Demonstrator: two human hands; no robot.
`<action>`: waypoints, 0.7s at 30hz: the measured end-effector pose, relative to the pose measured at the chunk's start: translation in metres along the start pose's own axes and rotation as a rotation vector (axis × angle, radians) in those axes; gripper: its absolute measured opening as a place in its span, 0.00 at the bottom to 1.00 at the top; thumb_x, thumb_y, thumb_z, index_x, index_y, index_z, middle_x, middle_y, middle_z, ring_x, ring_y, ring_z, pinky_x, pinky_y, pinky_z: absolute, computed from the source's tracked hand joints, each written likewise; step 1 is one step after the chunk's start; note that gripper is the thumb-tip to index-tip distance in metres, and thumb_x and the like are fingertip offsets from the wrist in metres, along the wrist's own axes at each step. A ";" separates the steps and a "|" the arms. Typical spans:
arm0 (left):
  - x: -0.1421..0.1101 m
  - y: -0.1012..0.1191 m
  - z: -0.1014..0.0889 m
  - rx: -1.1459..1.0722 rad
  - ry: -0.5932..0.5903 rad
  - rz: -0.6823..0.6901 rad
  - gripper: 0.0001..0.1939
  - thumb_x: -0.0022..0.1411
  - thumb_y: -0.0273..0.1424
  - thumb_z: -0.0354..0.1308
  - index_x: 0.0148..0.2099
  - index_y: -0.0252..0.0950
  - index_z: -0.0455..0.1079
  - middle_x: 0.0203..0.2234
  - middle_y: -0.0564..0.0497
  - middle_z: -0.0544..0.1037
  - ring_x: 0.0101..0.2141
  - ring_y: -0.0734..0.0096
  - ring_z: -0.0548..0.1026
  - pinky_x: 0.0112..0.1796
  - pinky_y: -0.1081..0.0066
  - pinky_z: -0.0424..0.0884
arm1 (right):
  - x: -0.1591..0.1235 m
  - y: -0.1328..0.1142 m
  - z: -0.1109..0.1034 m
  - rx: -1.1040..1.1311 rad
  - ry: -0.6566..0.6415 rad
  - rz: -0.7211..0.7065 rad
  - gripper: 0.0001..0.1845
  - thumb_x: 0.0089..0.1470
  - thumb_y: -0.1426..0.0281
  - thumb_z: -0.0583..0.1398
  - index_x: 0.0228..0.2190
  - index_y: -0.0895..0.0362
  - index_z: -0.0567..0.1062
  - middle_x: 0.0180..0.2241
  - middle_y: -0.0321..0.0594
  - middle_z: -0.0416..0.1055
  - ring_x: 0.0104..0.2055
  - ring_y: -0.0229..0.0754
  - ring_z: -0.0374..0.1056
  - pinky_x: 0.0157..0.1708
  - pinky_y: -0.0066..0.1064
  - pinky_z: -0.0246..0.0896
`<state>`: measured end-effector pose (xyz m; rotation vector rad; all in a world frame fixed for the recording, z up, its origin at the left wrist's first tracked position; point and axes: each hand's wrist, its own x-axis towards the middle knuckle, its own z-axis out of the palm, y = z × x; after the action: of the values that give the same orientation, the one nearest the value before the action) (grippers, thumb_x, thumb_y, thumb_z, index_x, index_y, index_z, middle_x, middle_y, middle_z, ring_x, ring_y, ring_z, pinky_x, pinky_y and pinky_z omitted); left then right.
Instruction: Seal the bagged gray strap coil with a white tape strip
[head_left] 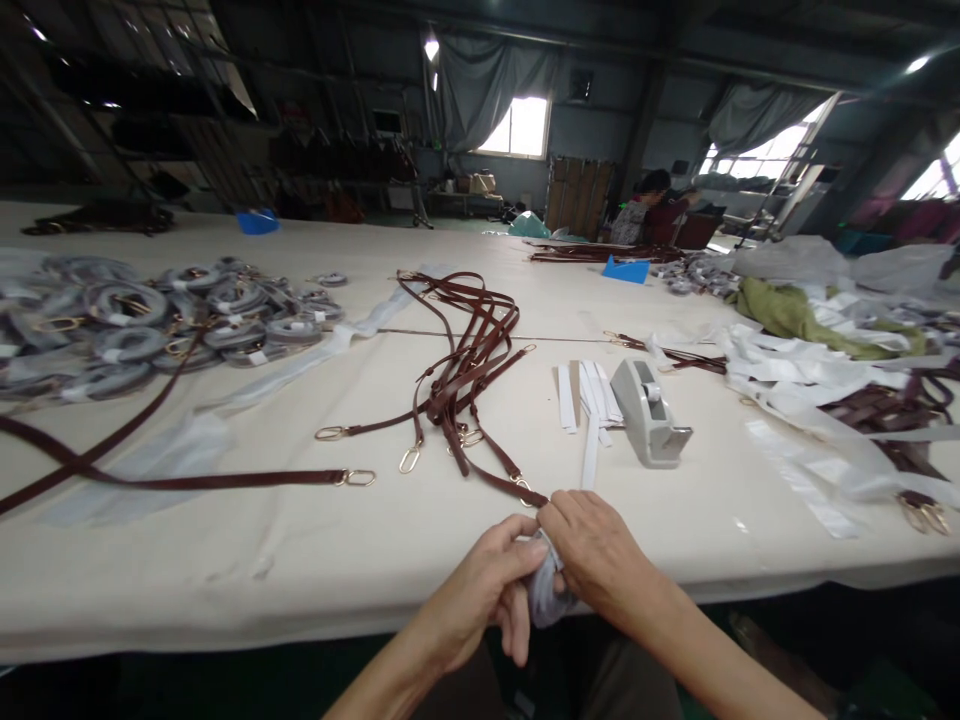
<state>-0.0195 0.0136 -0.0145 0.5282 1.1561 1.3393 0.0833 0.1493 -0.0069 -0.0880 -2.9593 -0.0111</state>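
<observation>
A person's two bare hands meet at the near edge of a long table (315,560) covered in off-white. The left hand (489,572) has its thumb and forefinger closed on a small greyish wrapped coil (549,592), its other fingers hanging loosely below; the right hand (592,545) curls over the coil's upper side, its fingertips hidden, so what exactly they grip is hard to tell. Just beyond the hands lies a loose tangle of brown straps (469,375) with gold-coloured clasps, one strap reaching almost to the right hand. To the right of this tangle are white strips (598,392) and, just beside them, a grey tape dispenser (641,415). A heap of similar wrapped coils (127,345) spreads across the left side; white wrapping (787,360) and green cloth (802,318) crowd the right.
</observation>
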 end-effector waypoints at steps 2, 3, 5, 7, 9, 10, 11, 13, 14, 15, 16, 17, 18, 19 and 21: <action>-0.005 0.004 -0.004 0.000 -0.066 -0.024 0.21 0.62 0.44 0.56 0.51 0.35 0.63 0.24 0.54 0.76 0.12 0.78 0.71 0.12 0.83 0.56 | -0.002 -0.001 0.004 -0.019 0.026 0.033 0.12 0.46 0.71 0.68 0.31 0.57 0.71 0.31 0.40 0.71 0.32 0.45 0.65 0.31 0.35 0.53; -0.007 0.005 -0.005 0.011 -0.079 -0.022 0.21 0.61 0.44 0.57 0.51 0.35 0.64 0.25 0.53 0.77 0.13 0.77 0.73 0.12 0.83 0.59 | -0.002 -0.003 0.006 -0.028 0.048 0.036 0.12 0.45 0.71 0.68 0.31 0.57 0.70 0.30 0.40 0.70 0.32 0.45 0.65 0.31 0.35 0.53; -0.010 0.004 -0.007 0.061 -0.055 0.005 0.22 0.61 0.43 0.59 0.51 0.35 0.63 0.28 0.51 0.78 0.14 0.78 0.74 0.13 0.84 0.60 | -0.001 -0.006 0.009 -0.053 0.103 0.034 0.10 0.45 0.73 0.66 0.29 0.57 0.69 0.28 0.40 0.69 0.30 0.45 0.64 0.30 0.35 0.52; -0.012 0.000 -0.006 0.132 -0.002 0.033 0.23 0.60 0.42 0.60 0.52 0.36 0.62 0.27 0.52 0.78 0.13 0.79 0.73 0.12 0.85 0.59 | 0.001 -0.009 0.012 -0.076 0.153 0.033 0.06 0.47 0.76 0.61 0.27 0.56 0.68 0.26 0.40 0.68 0.29 0.45 0.62 0.30 0.36 0.52; -0.011 -0.005 -0.003 0.229 0.061 0.045 0.24 0.60 0.40 0.60 0.53 0.36 0.60 0.22 0.56 0.75 0.11 0.80 0.69 0.11 0.86 0.56 | 0.004 -0.011 0.012 -0.060 0.147 0.056 0.06 0.48 0.79 0.58 0.26 0.56 0.68 0.26 0.40 0.68 0.29 0.45 0.62 0.31 0.37 0.53; -0.011 -0.006 -0.002 0.278 0.103 0.056 0.23 0.60 0.38 0.60 0.53 0.36 0.60 0.21 0.57 0.73 0.10 0.82 0.67 0.10 0.86 0.55 | 0.004 -0.011 0.010 -0.012 0.117 0.071 0.07 0.47 0.80 0.56 0.27 0.56 0.69 0.27 0.41 0.68 0.30 0.46 0.62 0.32 0.37 0.55; -0.011 -0.007 -0.002 0.322 0.148 0.074 0.21 0.59 0.34 0.60 0.53 0.37 0.60 0.23 0.58 0.73 0.09 0.83 0.64 0.08 0.86 0.53 | 0.004 -0.011 0.007 0.074 0.078 0.084 0.10 0.45 0.82 0.55 0.29 0.56 0.69 0.29 0.41 0.69 0.32 0.46 0.63 0.32 0.36 0.56; -0.013 -0.006 -0.002 0.379 0.222 0.125 0.19 0.58 0.29 0.58 0.51 0.40 0.60 0.29 0.56 0.74 0.10 0.86 0.60 0.07 0.85 0.51 | 0.002 -0.010 -0.004 0.354 0.007 0.097 0.19 0.43 0.84 0.54 0.38 0.57 0.70 0.38 0.42 0.70 0.40 0.46 0.65 0.38 0.35 0.61; -0.015 -0.004 -0.003 0.387 0.237 0.147 0.19 0.58 0.28 0.58 0.51 0.41 0.60 0.32 0.56 0.74 0.11 0.86 0.59 0.06 0.84 0.51 | 0.000 -0.008 -0.009 0.518 -0.009 0.102 0.26 0.43 0.84 0.54 0.45 0.56 0.68 0.45 0.43 0.69 0.46 0.45 0.65 0.44 0.35 0.62; -0.018 -0.002 -0.004 0.386 0.233 0.163 0.19 0.58 0.27 0.58 0.51 0.42 0.60 0.33 0.56 0.73 0.12 0.86 0.58 0.06 0.85 0.52 | -0.002 -0.006 -0.015 0.675 -0.010 0.120 0.32 0.44 0.84 0.55 0.52 0.54 0.64 0.51 0.43 0.66 0.52 0.44 0.63 0.49 0.34 0.61; -0.021 0.001 -0.005 0.375 0.215 0.172 0.18 0.58 0.28 0.58 0.51 0.42 0.60 0.33 0.56 0.73 0.12 0.87 0.58 0.07 0.85 0.53 | -0.004 -0.004 -0.020 0.812 -0.006 0.157 0.38 0.45 0.83 0.57 0.57 0.51 0.59 0.56 0.43 0.62 0.56 0.43 0.61 0.54 0.34 0.59; -0.024 0.004 -0.007 0.362 0.192 0.178 0.18 0.59 0.29 0.59 0.50 0.42 0.60 0.33 0.57 0.73 0.13 0.87 0.57 0.08 0.86 0.54 | -0.005 -0.003 -0.024 0.922 -0.007 0.204 0.41 0.46 0.80 0.60 0.60 0.49 0.56 0.59 0.42 0.59 0.59 0.44 0.59 0.57 0.35 0.57; -0.026 0.006 -0.008 0.344 0.174 0.186 0.18 0.59 0.30 0.60 0.50 0.42 0.60 0.33 0.57 0.73 0.13 0.88 0.57 0.08 0.86 0.55 | -0.006 -0.001 -0.026 1.004 -0.018 0.259 0.43 0.46 0.77 0.63 0.61 0.48 0.55 0.60 0.41 0.59 0.59 0.45 0.59 0.57 0.35 0.57; -0.028 0.008 -0.010 0.327 0.159 0.194 0.19 0.59 0.31 0.61 0.51 0.41 0.61 0.33 0.56 0.73 0.13 0.89 0.57 0.09 0.87 0.56 | -0.007 0.000 -0.028 1.066 -0.039 0.310 0.42 0.46 0.74 0.66 0.60 0.48 0.58 0.58 0.41 0.62 0.57 0.45 0.61 0.56 0.35 0.58; -0.031 0.011 -0.013 0.302 0.141 0.206 0.21 0.58 0.32 0.63 0.51 0.41 0.61 0.32 0.56 0.73 0.13 0.90 0.58 0.10 0.87 0.57 | -0.008 0.001 -0.027 1.146 -0.088 0.386 0.35 0.46 0.70 0.68 0.55 0.49 0.65 0.50 0.38 0.69 0.49 0.45 0.67 0.49 0.33 0.62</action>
<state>-0.0309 -0.0161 0.0005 0.7985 1.4637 1.4010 0.0956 0.1491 0.0183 -0.4765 -2.4930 1.6768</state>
